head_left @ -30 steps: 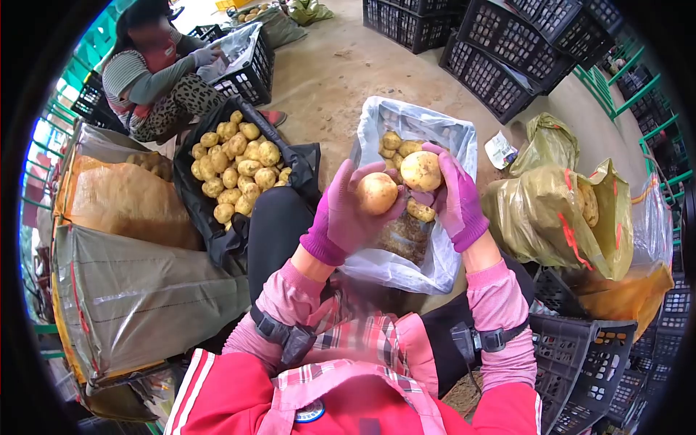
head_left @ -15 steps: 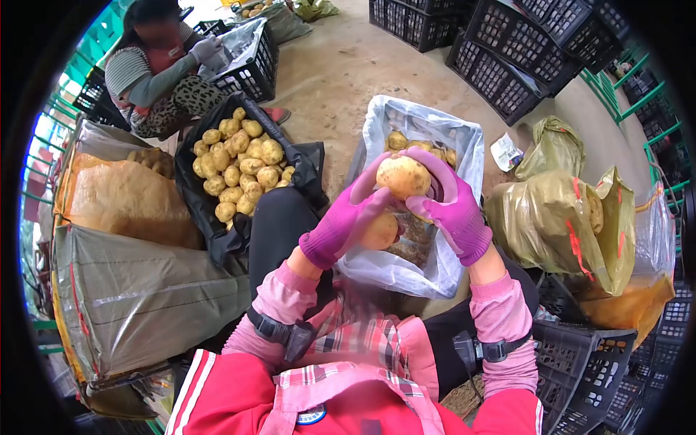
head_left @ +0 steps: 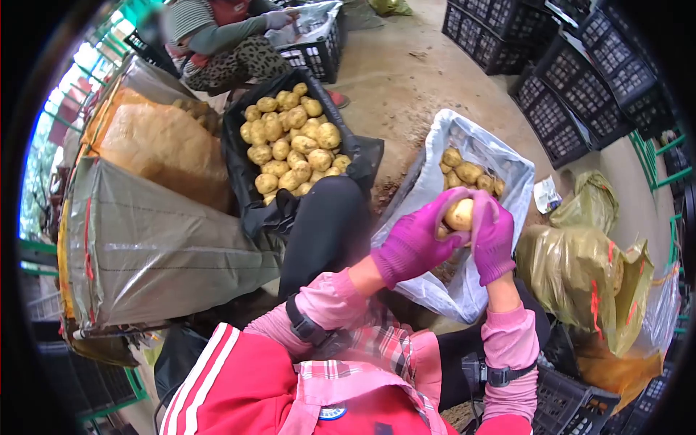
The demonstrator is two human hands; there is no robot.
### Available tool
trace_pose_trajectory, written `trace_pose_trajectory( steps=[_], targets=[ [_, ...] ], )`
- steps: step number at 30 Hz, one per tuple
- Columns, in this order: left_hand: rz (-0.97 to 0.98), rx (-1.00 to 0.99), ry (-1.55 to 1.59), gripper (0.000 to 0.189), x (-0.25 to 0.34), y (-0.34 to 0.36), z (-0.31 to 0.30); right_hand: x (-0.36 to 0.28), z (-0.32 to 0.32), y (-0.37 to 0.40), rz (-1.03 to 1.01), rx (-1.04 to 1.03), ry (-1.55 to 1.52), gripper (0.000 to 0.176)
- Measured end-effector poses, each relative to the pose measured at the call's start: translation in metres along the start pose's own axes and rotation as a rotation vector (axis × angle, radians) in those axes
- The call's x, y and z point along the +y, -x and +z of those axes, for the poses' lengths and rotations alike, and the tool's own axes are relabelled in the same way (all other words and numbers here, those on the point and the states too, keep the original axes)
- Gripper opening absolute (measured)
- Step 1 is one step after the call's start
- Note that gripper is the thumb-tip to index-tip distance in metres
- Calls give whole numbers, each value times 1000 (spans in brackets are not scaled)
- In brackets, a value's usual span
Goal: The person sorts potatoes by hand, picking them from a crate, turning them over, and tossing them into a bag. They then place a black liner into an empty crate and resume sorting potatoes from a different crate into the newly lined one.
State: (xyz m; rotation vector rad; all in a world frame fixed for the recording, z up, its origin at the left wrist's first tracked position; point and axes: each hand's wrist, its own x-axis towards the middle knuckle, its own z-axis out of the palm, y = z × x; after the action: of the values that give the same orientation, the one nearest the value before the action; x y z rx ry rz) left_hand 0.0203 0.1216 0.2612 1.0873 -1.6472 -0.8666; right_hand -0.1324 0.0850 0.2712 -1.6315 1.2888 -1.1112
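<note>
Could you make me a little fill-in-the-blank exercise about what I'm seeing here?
1. The left hand and right hand each wear a purple ____.
2. Together, they hold at least one ____.
3. The potato pile beside the raised knee sits in a liner coloured ____.

Missing words: glove; potato; black.

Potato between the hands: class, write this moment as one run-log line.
left hand: holding potato; right hand: holding same potato; potato: over white-lined container; black-lined container: holds potatoes
</note>
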Motion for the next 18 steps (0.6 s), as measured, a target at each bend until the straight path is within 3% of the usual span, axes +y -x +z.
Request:
trace_pose_trajectory(
  steps=[2,4,5,6,8,10,11,13,16,18],
  targets=[
    [-107,-54,23,67,2,0,-2,9,-3,-3,-12,2,31,38],
    [-91,-13,261,58,-14,0,2,11,-10,-7,-48,-76,149,38],
    [-163,73,346,57,-25,-2,4,-7,-9,-7,242,-98,9,38],
    [-233,157,433,57,-35,-6,6,-9,-6,-9,331,-103,-108,38],
    [-353,338,557,56,-43,-14,9,15,8,-12,303,-63,-253,47],
    [-457,518,630,56,-39,-20,10,32,23,-6,181,-223,-123,56],
    [-408,609,719,56,-43,-28,12,27,28,-7,177,-261,-114,59],
    [-505,604,850,55,-49,-28,13,13,38,-10,228,-295,-152,63],
    [-350,679,724,54,-64,-39,-12,7,47,-21,315,-264,-249,58],
    [-302,642,591,55,-80,-50,-66,1,53,-25,329,-218,-257,56]
  ],
)
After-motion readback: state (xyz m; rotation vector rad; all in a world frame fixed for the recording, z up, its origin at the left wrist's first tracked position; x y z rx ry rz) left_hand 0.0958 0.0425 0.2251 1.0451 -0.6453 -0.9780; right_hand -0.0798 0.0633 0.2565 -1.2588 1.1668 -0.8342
